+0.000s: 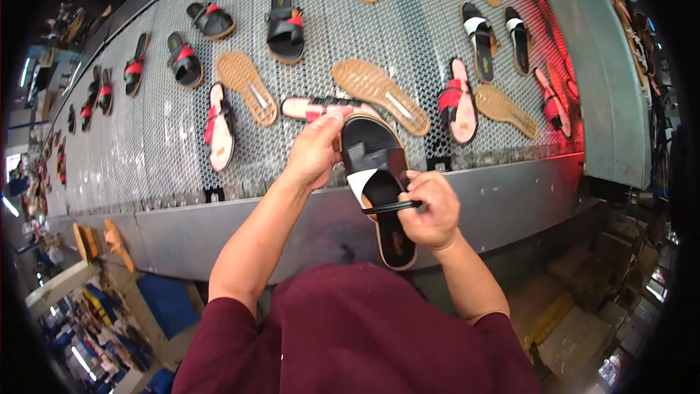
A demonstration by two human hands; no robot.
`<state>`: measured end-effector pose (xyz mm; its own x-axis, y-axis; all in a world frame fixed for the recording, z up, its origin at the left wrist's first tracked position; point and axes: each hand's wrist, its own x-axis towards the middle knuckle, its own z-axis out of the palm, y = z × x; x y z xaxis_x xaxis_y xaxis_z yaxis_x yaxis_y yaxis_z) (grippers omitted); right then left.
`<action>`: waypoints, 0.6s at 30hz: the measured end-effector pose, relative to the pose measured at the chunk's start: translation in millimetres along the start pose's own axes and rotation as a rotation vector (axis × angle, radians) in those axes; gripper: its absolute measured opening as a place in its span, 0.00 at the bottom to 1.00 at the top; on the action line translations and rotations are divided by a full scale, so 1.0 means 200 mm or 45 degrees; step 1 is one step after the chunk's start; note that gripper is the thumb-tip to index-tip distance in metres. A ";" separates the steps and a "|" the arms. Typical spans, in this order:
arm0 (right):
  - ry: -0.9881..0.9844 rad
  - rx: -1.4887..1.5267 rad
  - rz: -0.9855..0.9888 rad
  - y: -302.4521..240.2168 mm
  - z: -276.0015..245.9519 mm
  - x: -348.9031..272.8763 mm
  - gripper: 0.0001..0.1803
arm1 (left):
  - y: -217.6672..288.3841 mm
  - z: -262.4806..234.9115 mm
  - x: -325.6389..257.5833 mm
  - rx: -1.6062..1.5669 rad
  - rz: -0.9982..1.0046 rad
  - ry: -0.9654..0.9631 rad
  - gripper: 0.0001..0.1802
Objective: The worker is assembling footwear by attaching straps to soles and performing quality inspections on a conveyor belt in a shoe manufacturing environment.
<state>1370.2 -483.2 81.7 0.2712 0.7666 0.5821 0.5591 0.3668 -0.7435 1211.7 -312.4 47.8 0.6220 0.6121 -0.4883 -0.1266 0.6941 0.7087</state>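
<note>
A black sandal (399, 242) with black and white upper straps and a tan sole edge is held up over the belt's near edge, its toe end pointing away from me. My left hand (317, 152) is closed on its toe end, at the left side. At its right side, my right hand (432, 208) is closed on a thin black strap (390, 207) that crosses the sandal below the white band. The fingers partly hide the strap's right end. Just beyond my left hand, a pink and red sandal (299, 107) lies on the belt, partly covered.
Sandals lie spread over the metal mesh belt (164, 153), including a tan sole-up one (383, 95) and a black and white one (478, 44). A metal rail (510, 190) borders the near side. A grey machine housing (612, 80) with red glow stands right. Tan sandals (117, 244) sit lower left.
</note>
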 end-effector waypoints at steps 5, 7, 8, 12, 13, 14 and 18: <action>-0.364 0.076 0.014 -0.11 0.03 -0.23 0.19 | -0.09 -0.09 -0.21 0.023 0.118 0.082 0.19; -0.417 0.191 0.163 -0.15 -0.02 -0.21 0.26 | -0.12 -0.14 -0.29 0.127 0.124 0.076 0.18; -0.444 0.248 0.242 -0.16 -0.04 -0.21 0.29 | -0.14 -0.15 -0.32 0.075 0.142 0.087 0.18; -0.265 0.238 0.655 -0.07 0.08 -0.19 0.37 | -0.15 -0.13 -0.37 0.046 0.177 0.114 0.18; -0.290 0.204 0.614 -0.03 0.12 -0.14 0.35 | -0.16 -0.17 -0.36 0.094 0.190 0.097 0.18; -0.306 0.161 0.580 0.00 0.14 -0.10 0.33 | -0.18 -0.19 -0.35 0.142 0.194 0.068 0.18; -0.464 0.149 0.519 0.09 0.20 -0.05 0.25 | -0.21 -0.22 -0.33 0.379 0.123 -0.004 0.17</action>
<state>1346.5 -464.2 49.8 0.1470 0.9837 0.1038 0.3693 0.0427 -0.9283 1141.8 -363.8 27.7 0.6207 0.6683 -0.4100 0.0464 0.4907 0.8701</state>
